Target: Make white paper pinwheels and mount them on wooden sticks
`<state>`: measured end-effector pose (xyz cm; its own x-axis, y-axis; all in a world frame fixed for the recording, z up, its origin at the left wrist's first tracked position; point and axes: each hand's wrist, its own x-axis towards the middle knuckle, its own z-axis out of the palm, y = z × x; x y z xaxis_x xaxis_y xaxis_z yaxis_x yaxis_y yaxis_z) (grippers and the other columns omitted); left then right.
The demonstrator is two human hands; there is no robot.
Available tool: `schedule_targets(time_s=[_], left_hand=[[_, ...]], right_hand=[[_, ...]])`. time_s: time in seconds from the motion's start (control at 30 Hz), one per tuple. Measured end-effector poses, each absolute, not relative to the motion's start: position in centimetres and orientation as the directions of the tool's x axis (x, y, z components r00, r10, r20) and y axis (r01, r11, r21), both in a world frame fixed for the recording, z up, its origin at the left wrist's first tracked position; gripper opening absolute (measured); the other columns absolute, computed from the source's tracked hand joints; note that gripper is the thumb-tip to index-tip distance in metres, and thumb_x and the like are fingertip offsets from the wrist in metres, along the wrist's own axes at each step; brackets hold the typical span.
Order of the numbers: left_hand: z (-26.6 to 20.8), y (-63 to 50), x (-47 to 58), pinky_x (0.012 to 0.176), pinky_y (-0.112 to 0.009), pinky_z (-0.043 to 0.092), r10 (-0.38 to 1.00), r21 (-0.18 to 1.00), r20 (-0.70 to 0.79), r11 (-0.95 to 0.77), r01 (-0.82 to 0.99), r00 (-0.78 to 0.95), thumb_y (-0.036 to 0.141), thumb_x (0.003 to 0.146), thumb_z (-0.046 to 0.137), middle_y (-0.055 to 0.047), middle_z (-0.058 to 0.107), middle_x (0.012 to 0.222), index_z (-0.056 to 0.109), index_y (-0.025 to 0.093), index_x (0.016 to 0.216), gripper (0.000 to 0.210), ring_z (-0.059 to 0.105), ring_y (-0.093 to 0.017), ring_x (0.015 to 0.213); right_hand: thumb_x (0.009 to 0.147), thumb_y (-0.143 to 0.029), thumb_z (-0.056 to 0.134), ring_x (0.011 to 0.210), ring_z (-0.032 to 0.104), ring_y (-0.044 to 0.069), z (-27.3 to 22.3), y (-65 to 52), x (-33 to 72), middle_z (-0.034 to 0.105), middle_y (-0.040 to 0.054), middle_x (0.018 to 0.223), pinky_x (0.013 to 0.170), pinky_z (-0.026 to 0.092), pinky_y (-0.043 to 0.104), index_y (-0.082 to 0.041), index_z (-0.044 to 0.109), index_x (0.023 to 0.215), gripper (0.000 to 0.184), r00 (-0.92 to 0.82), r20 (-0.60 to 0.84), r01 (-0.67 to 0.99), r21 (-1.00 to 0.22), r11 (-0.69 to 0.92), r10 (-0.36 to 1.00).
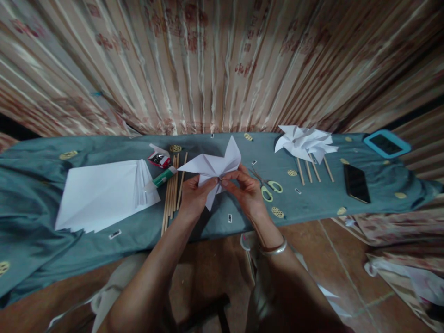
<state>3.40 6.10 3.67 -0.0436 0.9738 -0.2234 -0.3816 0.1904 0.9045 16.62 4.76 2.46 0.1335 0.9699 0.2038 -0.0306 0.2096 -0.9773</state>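
Observation:
A white paper pinwheel (214,165) with folded blades is held up over the middle of the cloth-covered table. My left hand (194,193) is closed on it from the left, thumb near its centre. From the right, my right hand (245,187) pinches at the same centre, where a small dark thing, too small to name, shows between the fingertips. Wooden sticks (171,194) lie just left of my left hand. Beside my right hand rest scissors (268,187) with light green handles.
On the left lie stacked white paper sheets (100,192), a green-and-white tube (163,177) and a small red box (159,157). Several finished paper pinwheels on sticks (305,143) are at the back right, near a black phone (357,183) and a blue-framed device (387,144). A curtain (211,69) hangs behind.

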Motion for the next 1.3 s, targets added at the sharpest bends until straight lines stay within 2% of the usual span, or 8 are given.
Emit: schedule_targets(time_s=[0.17,0.3,0.53,0.73,0.93,1.1,1.3], left_hand=[[3.72,6.00,3.37,0.065,-0.028,0.048,0.973,0.904,-0.228,0.197,-0.379,-0.038,0.030,0.048,0.088,-0.001,0.071,0.065,0.073,0.015,0.064,0.027,0.062,-0.015,0.062],[3.67,5.95,3.25,0.062,-0.026,0.047,0.972,0.910,-0.231,0.200,-0.362,-0.043,0.030,0.049,0.087,0.000,0.071,0.065,0.074,0.015,0.065,0.025,0.060,-0.014,0.060],[3.67,5.96,3.28,0.059,-0.027,0.046,0.973,0.927,-0.221,0.188,-0.325,-0.069,0.033,0.049,0.085,-0.001,0.071,0.064,0.073,0.015,0.065,0.026,0.058,-0.014,0.059],[3.85,5.85,3.22,0.060,-0.026,0.045,0.975,0.927,-0.217,0.190,-0.323,-0.050,0.032,0.051,0.084,0.000,0.070,0.064,0.074,0.015,0.065,0.025,0.058,-0.014,0.059],[3.78,5.88,2.91,0.061,-0.027,0.047,0.976,0.944,-0.213,0.197,-0.263,-0.032,0.032,0.053,0.083,-0.001,0.071,0.067,0.074,0.015,0.068,0.025,0.059,-0.015,0.060],[3.49,5.94,2.85,0.061,-0.026,0.047,0.975,0.914,-0.220,0.206,-0.350,-0.001,0.029,0.051,0.084,-0.001,0.071,0.066,0.074,0.014,0.066,0.023,0.059,-0.013,0.059],[3.72,5.84,2.41,0.060,-0.027,0.047,0.977,0.943,-0.215,0.204,-0.263,-0.013,0.031,0.053,0.084,-0.002,0.071,0.066,0.074,0.013,0.068,0.025,0.060,-0.014,0.059]], right_hand=[[0.071,-0.030,0.079,0.104,0.058,0.022,2.45,4.82,16.50,0.062,0.0034,0.105,0.105,0.041,0.042,-0.025,0.072,0.071,0.009,0.141,0.212,-0.036,-0.975,0.219,0.967],[0.071,-0.029,0.078,0.102,0.058,0.022,2.45,4.84,16.45,0.062,0.0035,0.105,0.101,0.043,0.042,-0.024,0.072,0.070,0.008,0.138,0.205,-0.046,-0.976,0.213,0.969],[0.071,-0.029,0.078,0.106,0.058,0.023,2.38,4.84,16.45,0.064,0.0036,0.104,0.104,0.041,0.043,-0.024,0.072,0.071,0.008,0.146,0.188,-0.030,-0.980,0.194,0.971],[0.070,-0.032,0.079,0.098,0.058,0.021,2.36,4.87,16.44,0.062,0.0026,0.097,0.101,0.043,0.041,-0.024,0.072,0.070,0.011,0.141,0.178,-0.043,-0.982,0.185,0.974],[0.072,-0.037,0.078,0.094,0.058,0.019,2.40,4.82,16.37,0.062,0.0020,0.095,0.095,0.045,0.037,-0.025,0.071,0.070,0.014,0.110,0.154,-0.061,-0.985,0.161,0.982],[0.070,-0.037,0.080,0.091,0.058,0.018,2.52,4.75,16.29,0.062,0.0020,0.094,0.090,0.045,0.035,-0.024,0.071,0.070,0.015,0.104,0.133,-0.085,-0.986,0.142,0.986],[0.068,-0.042,0.080,0.083,0.055,0.016,2.50,4.66,16.16,0.060,0.0004,0.085,0.082,0.046,0.031,-0.023,0.070,0.069,0.021,0.074,0.082,-0.132,-0.987,0.091,0.994]])
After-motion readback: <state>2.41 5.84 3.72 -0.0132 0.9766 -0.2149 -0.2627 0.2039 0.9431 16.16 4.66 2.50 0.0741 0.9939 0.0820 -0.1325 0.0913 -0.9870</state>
